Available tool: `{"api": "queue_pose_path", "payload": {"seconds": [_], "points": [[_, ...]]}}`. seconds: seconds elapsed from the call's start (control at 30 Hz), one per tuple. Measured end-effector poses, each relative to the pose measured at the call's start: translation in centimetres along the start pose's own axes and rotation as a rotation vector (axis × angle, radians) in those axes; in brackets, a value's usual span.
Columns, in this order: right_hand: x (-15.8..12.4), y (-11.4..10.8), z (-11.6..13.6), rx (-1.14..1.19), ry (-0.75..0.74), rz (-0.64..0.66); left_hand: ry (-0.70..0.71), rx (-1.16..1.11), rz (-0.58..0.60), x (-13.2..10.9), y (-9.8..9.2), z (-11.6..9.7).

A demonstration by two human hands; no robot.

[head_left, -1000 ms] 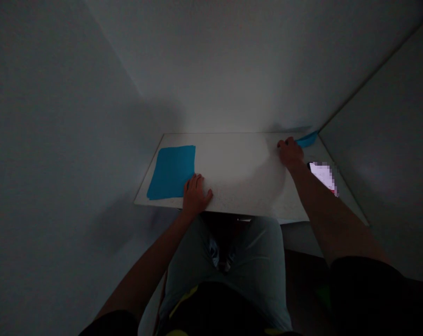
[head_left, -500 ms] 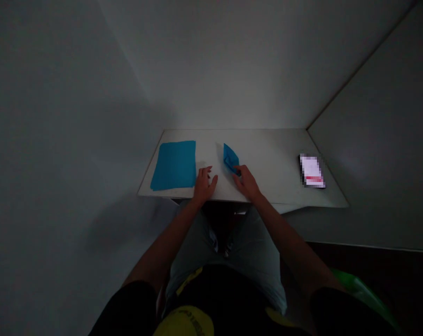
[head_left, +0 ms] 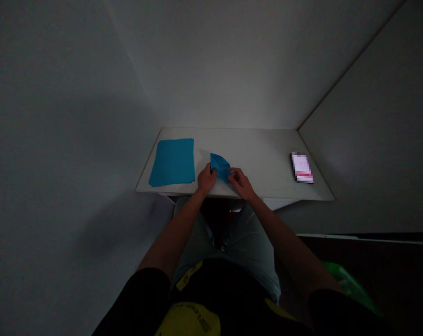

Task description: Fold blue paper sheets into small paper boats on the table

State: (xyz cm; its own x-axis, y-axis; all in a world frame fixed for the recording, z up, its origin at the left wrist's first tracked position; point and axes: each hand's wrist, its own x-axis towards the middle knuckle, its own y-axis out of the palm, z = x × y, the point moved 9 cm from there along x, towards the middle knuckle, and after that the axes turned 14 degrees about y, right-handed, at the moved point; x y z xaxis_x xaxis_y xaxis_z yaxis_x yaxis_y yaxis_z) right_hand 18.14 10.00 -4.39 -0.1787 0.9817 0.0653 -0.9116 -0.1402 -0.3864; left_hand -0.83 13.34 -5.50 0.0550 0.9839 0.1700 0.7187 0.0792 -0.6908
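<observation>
left hand: your left hand [head_left: 206,179] grips the left end of the small, folded blue piece of thin sheet [head_left: 220,164], with the thumb over its near edge.
right hand: your right hand [head_left: 242,185] has its fingertips at the right end of the same piece, fingers bent and close together; you cannot tell here whether they pinch it or only touch it.
folded piece: located between your two hands, near the front edge of the white, flat rectangular tabletop [head_left: 264,156], with its peak toward the back wall.
sheet stack: the flat, roughly square stack of blue thin sheets [head_left: 172,162] lies at the left end of the tabletop, just beside your left hand and apart from it.
phone: the dark-edged rectangular phone with a lit, pixelated screen [head_left: 301,167] lies at the right end, well apart from your right hand.
</observation>
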Motion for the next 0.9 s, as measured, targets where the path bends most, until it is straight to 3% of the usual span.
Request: {"api": "queue_pose_path", "payload": {"seconds": [0.17, 0.33, 0.47, 0.63, 0.73, 0.9], "points": [[0.9, -1.5, -0.4, -0.058, -0.024, -0.176, 0.048, -0.054, -0.018, -0.3, -0.3, -0.4], [1.7, -1.0, -0.9, -0.061, -0.054, -0.11, 0.093, -0.1, 0.007, -0.2, -0.2, -0.5], [2.1, -0.9, -1.9, -0.028, 0.012, -0.128, 0.178, -0.185, 0.047, 0.1, 0.1, -0.6], [2.3, -0.7, -2.2, -0.009, 0.029, -0.118, 0.204, -0.355, -0.157, 0.1, -1.7, 0.1], [2.2, -0.7, -2.0, -0.019, -0.006, -0.117, 0.333, -0.227, -0.189, -0.1, -2.9, -1.3], [2.0, -0.4, -1.7, -0.056, -0.024, -0.1, 0.5, -0.001, -0.093, -0.3, -3.1, -4.5]]}}
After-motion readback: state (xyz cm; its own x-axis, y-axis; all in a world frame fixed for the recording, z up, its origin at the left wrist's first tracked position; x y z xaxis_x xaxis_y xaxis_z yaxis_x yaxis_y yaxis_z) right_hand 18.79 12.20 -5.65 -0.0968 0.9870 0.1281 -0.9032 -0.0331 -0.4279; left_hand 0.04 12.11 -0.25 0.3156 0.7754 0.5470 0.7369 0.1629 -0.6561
